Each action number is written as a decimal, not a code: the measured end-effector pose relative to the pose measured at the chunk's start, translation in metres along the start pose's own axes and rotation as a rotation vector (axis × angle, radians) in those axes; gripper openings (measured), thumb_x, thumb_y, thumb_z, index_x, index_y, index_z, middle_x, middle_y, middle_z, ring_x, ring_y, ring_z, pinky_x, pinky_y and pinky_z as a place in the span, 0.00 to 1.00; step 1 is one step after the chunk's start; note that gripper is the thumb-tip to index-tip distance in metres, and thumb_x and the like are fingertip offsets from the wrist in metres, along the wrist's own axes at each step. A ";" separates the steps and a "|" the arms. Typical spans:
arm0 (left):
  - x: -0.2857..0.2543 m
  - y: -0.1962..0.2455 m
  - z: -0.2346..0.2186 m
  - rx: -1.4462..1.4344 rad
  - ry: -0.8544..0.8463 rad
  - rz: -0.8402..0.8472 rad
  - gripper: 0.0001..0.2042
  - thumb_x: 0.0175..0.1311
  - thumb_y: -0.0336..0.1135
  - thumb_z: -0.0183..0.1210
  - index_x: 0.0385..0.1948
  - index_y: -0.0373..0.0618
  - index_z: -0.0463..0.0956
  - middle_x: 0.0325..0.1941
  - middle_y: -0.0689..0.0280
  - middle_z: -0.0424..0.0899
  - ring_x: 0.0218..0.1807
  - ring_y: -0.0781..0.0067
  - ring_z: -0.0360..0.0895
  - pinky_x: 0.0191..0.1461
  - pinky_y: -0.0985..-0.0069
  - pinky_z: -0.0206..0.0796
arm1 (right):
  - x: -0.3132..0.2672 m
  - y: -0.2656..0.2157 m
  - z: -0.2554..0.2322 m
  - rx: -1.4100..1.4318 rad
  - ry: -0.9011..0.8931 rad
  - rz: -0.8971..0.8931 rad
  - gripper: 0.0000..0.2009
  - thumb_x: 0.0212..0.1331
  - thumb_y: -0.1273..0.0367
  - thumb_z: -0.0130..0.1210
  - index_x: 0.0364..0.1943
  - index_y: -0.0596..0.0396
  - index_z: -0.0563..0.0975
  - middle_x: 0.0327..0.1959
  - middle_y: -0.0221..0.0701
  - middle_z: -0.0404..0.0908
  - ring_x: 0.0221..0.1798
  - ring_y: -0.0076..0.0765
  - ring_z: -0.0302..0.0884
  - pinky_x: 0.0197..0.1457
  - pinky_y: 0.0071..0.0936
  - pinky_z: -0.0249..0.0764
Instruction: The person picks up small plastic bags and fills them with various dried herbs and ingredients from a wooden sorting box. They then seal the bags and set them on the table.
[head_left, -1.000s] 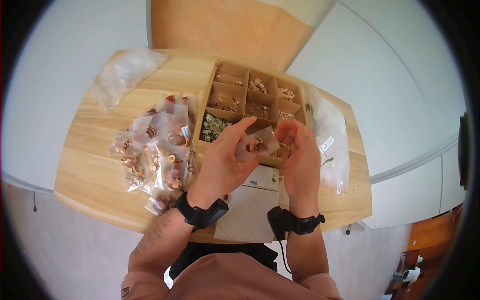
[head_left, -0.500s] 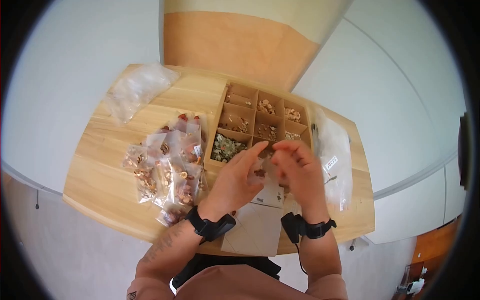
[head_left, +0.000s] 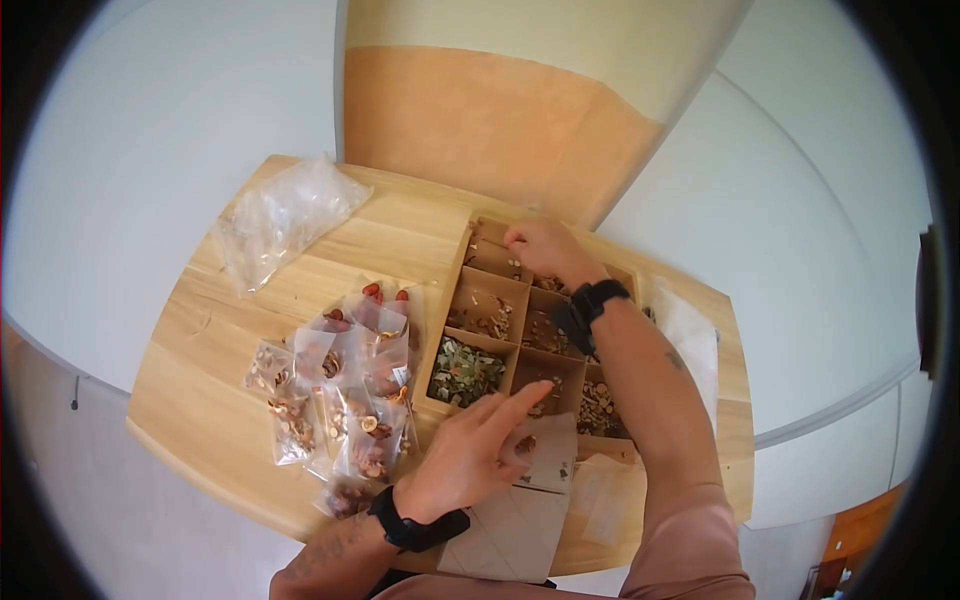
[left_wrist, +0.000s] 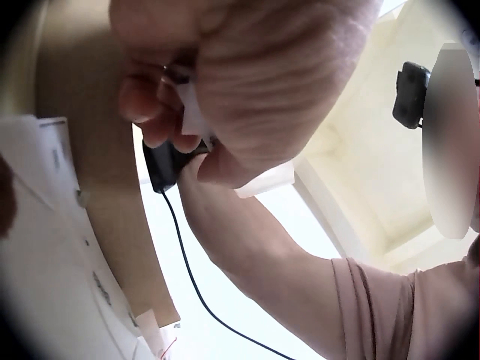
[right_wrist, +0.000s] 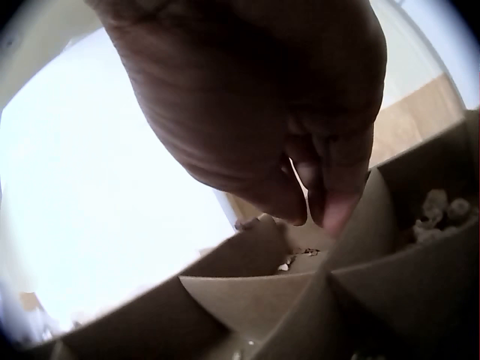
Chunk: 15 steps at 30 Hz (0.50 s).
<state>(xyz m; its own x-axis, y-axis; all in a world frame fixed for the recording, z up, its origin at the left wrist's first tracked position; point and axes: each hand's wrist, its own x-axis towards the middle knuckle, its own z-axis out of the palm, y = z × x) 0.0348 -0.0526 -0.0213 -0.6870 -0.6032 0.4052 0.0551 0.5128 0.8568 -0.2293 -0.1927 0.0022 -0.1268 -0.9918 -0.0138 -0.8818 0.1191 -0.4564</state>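
My left hand holds a small clear bag with brown dried pieces in it, low in front of the divided box. Its index finger extends toward the box. In the left wrist view, a bit of the clear plastic shows between the curled fingers. My right hand reaches over to the far left compartment. The right wrist view has its fingertips pointing down into that compartment, thumb and fingers slightly apart. A few small dried bits lie below them.
Several filled clear bags are piled left of the box. Dried green leaves fill its near left compartment. A large clear plastic bag lies at the back left, another at the right. A flat white box lies in front.
My right hand has moved from beside the small bag to the far left compartment of the box. The left hand still holds the bag, now lower in view. The head view has shifted.
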 end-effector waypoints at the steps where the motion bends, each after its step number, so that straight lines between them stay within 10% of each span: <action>1: 0.000 0.002 -0.001 0.008 -0.020 -0.015 0.35 0.50 0.23 0.66 0.66 0.48 0.67 0.32 0.62 0.74 0.29 0.66 0.72 0.34 0.73 0.69 | 0.010 0.002 0.007 -0.176 0.012 -0.117 0.07 0.54 0.74 0.53 0.32 0.62 0.82 0.26 0.42 0.83 0.32 0.43 0.82 0.36 0.36 0.77; 5: 0.003 0.004 -0.004 0.019 -0.078 -0.043 0.34 0.51 0.23 0.65 0.66 0.46 0.67 0.31 0.63 0.73 0.28 0.66 0.71 0.33 0.71 0.68 | 0.033 -0.001 0.020 -0.584 -0.188 -0.141 0.10 0.50 0.74 0.51 0.33 0.61 0.83 0.33 0.49 0.84 0.36 0.59 0.82 0.40 0.45 0.76; 8: 0.003 0.003 -0.004 0.039 -0.077 -0.038 0.34 0.51 0.23 0.66 0.66 0.45 0.67 0.31 0.63 0.74 0.28 0.65 0.71 0.33 0.70 0.68 | 0.026 -0.033 0.006 -0.535 -0.330 0.065 0.12 0.53 0.71 0.52 0.37 0.61 0.83 0.38 0.49 0.84 0.42 0.57 0.82 0.45 0.44 0.77; 15: 0.002 0.002 -0.003 0.074 -0.091 -0.033 0.38 0.48 0.24 0.66 0.68 0.47 0.65 0.32 0.62 0.73 0.36 0.59 0.75 0.38 0.64 0.72 | 0.037 -0.012 0.027 -0.116 -0.389 -0.087 0.16 0.57 0.64 0.55 0.47 0.55 0.83 0.46 0.42 0.85 0.48 0.46 0.82 0.50 0.39 0.76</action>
<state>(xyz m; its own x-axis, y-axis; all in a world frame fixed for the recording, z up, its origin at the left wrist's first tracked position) 0.0357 -0.0550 -0.0179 -0.7509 -0.5639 0.3438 -0.0196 0.5393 0.8419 -0.2112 -0.2324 -0.0170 0.1118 -0.9392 -0.3248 -0.9297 0.0166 -0.3680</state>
